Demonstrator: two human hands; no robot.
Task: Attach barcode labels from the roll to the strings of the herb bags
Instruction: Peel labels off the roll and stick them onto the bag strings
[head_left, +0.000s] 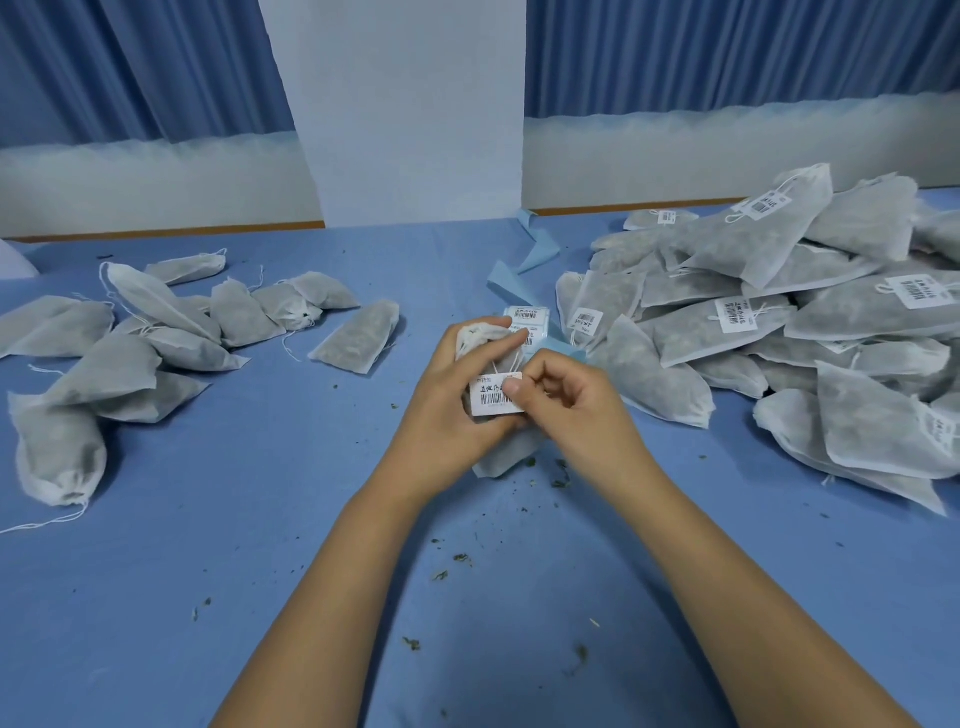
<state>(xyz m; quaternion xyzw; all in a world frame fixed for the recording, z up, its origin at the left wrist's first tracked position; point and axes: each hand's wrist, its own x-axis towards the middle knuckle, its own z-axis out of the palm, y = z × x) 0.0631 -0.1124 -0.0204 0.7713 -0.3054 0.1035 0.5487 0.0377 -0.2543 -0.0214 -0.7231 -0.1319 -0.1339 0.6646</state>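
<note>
Over mid counter (260, 519), the left hand (447, 410) holds a soft, fibrous white herb bag (498, 460) in its grip; the right hand (571, 400) pinches a rectangular paper barcode label (488, 399) at the bag's string.

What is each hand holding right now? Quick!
Left hand: closed round the herb bag.
Right hand: pinching the barcode label.
</note>
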